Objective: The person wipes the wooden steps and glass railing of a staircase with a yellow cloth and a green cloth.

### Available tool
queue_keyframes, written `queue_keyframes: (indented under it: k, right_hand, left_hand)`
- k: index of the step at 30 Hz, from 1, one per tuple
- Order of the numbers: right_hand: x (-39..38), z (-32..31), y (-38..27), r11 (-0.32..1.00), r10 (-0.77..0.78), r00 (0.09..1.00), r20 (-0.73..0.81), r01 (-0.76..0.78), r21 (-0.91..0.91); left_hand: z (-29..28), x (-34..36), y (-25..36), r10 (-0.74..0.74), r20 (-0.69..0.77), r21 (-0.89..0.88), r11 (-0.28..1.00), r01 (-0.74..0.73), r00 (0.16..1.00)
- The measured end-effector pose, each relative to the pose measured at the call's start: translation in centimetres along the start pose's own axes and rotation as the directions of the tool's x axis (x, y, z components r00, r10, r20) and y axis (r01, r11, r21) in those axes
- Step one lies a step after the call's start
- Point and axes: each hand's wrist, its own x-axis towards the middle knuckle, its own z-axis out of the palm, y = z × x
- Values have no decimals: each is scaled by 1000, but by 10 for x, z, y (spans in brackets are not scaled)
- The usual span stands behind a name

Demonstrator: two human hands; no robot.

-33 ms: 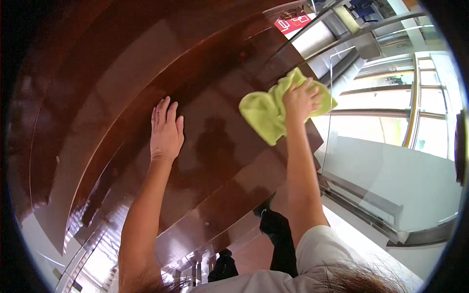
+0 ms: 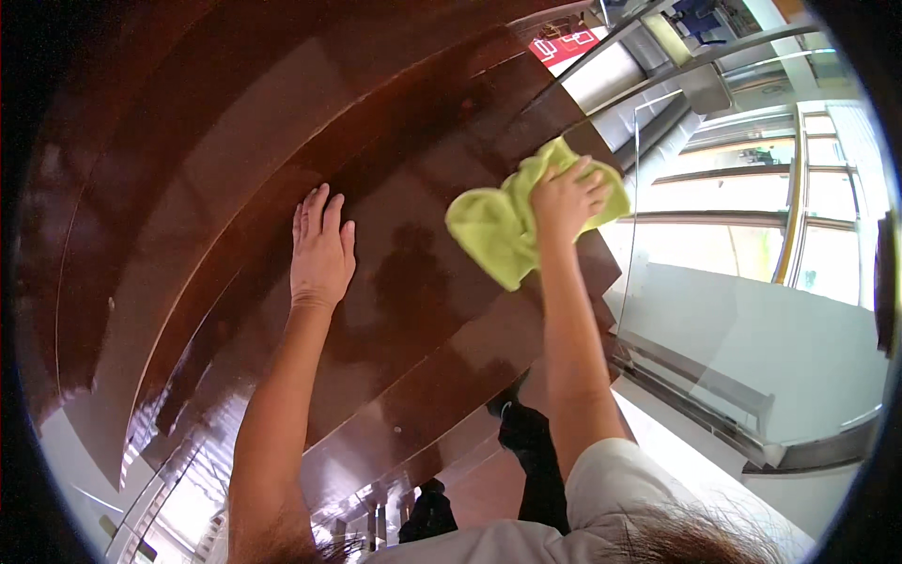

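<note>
Right hand (image 2: 567, 199) gripping yellow-green cloth (image 2: 498, 230), palm hidden; left hand (image 2: 320, 249) flat on glossy panel (image 2: 423, 310).

You face a glossy dark brown wooden surface (image 2: 235, 169), built in broad stepped bands that curve toward the rim of the view. Its polish shows pale reflections and a dim shadow of you near the middle. Directly on it lies your left hand (image 2: 320, 249), flat, fingers stretched and together. Well apart to the right, a yellow-green cloth (image 2: 493, 230) lies bunched against the wood near its right edge, pressed there by your right hand (image 2: 567, 200), whose fingers curl over it.
</note>
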Motion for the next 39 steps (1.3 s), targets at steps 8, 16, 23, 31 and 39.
queue_keyframes:
  k: [8,16,23,31,39]
  right_hand:
    - [-58,-24,-72,740,-249,968,18,178,649]
    - [48,0,-108,49,152,964,216,-226,973]
    - [63,-2,-100,332,-15,999,34,-27,943]
    - [-60,-15,-157,713,-357,932,-55,311,628]
    - [85,37,-177,-240,130,986,104,-70,968]
  left_hand:
    - [3,-8,-11,-10,3,19,1000,10,1000]
    - [1,-5,-11,-6,12,-13,1000,7,1000]
    - [4,-3,-10,-8,40,1,1000,8,999]
    - [2,-4,-14,-18,51,6,1000,17,999]
    - [1,-4,-17,-13,69,-23,1000,15,998]
